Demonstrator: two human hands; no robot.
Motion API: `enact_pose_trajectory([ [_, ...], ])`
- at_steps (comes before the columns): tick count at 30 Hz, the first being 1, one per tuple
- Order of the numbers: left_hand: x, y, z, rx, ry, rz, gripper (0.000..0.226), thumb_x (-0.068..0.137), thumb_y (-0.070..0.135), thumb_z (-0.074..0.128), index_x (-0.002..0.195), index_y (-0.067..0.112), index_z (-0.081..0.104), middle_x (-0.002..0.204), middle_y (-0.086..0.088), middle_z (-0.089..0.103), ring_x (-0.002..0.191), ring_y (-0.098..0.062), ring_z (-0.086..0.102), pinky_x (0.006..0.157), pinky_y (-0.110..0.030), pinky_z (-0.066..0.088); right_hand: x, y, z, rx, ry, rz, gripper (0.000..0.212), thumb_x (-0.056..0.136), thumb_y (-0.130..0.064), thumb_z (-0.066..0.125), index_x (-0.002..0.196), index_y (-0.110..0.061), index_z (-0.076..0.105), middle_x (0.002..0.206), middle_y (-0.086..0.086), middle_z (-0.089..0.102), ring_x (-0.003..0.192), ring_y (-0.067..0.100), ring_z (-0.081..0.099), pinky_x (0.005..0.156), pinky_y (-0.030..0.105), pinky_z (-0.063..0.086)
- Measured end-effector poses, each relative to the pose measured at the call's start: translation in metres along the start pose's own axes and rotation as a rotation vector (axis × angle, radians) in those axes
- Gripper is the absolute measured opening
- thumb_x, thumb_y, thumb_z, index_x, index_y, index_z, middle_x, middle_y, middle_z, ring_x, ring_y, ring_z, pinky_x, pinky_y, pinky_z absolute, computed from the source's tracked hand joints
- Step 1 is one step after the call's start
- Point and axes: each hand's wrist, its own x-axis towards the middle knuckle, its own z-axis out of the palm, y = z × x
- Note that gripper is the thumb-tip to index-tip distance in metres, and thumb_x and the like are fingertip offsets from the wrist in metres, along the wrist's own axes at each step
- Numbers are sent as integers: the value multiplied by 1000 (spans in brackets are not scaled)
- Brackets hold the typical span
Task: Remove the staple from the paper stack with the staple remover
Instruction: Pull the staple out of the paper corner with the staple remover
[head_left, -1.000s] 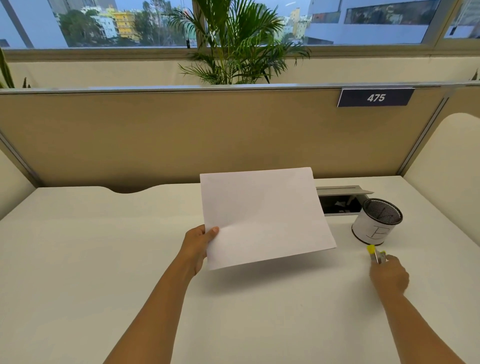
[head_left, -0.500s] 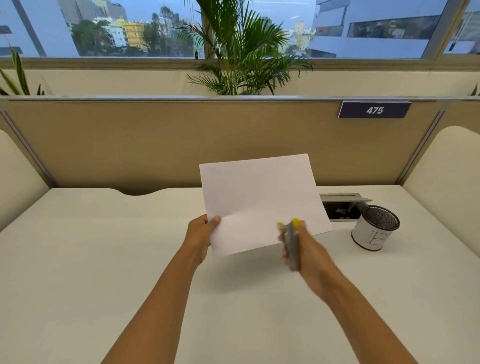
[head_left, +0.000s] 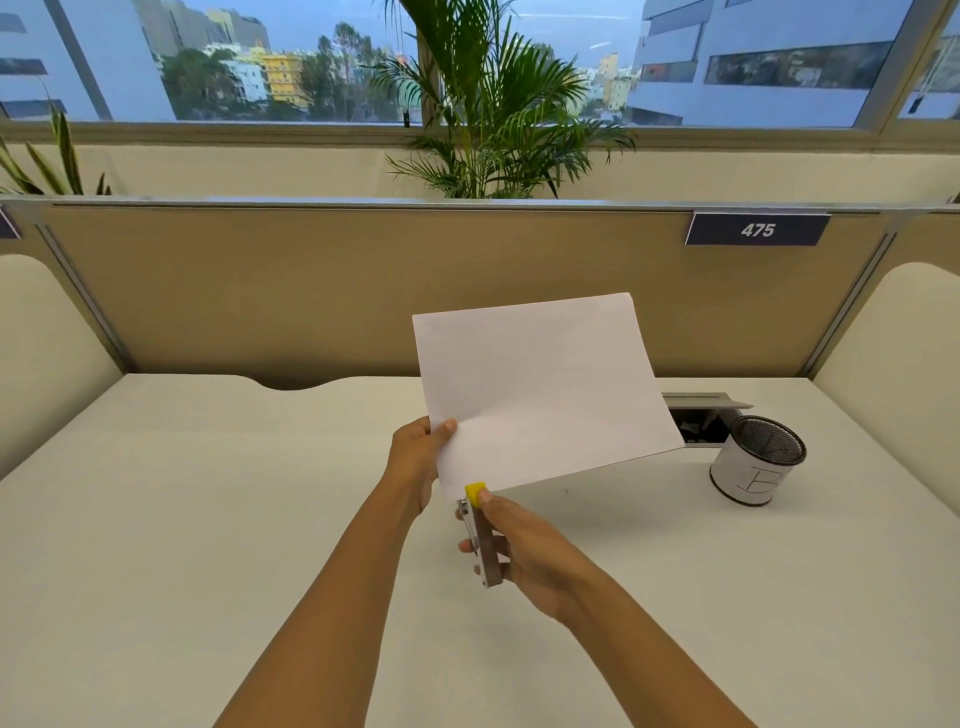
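Note:
A white paper stack is held up above the desk, tilted toward me. My left hand pinches its lower left edge, thumb on the front face. My right hand grips a grey metal staple remover with a yellow tip. The yellow tip touches the paper's bottom left corner, just below my left thumb. The staple itself is too small to make out.
A white mesh-lined pen cup stands on the white desk at the right. Behind it an open cable hatch is set into the desk. A tan partition closes the back, with padded side panels left and right.
My right hand picked up the staple remover beside the pen cup and carried it left to the paper's bottom left corner. The paper rose slightly.

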Motion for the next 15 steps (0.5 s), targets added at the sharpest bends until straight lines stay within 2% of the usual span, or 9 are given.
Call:
enact_pose_trajectory([
  [2, -2, 0, 2, -5, -1, 5, 19, 92, 7, 52, 109, 4, 58, 108, -12, 61, 95, -30, 57, 70, -33, 52, 1, -1, 2, 49, -1, -15, 48, 91, -48, 46, 119, -11, 57, 123, 3, 61, 94, 17, 60, 75, 33, 47],
  [4, -4, 1, 2, -1, -2, 10, 17, 92, 8, 52, 108, 5, 57, 107, -12, 61, 94, -30, 57, 70, -33, 52, 1, -2, 5, 91, -2, -22, 47, 90, -47, 45, 117, -11, 59, 121, 2, 62, 95, 16, 61, 77, 33, 47],
  [9, -5, 1, 4, 27, -3, 15, 22, 92, 11, 52, 112, 3, 57, 111, -12, 61, 96, -30, 57, 84, -41, 50, 3, -2, 7, 101, 19, -9, 40, 90, -48, 45, 106, -17, 64, 114, 2, 63, 99, 15, 62, 78, 30, 49],
  [15, -6, 0, 5, 60, 5, 4, 29, 92, 13, 53, 119, 2, 55, 114, -13, 61, 98, -30, 57, 90, -46, 50, 9, -1, 8, 171, 30, -25, 34, 91, -42, 48, 98, -14, 65, 105, 2, 67, 94, 15, 64, 82, 28, 50],
])
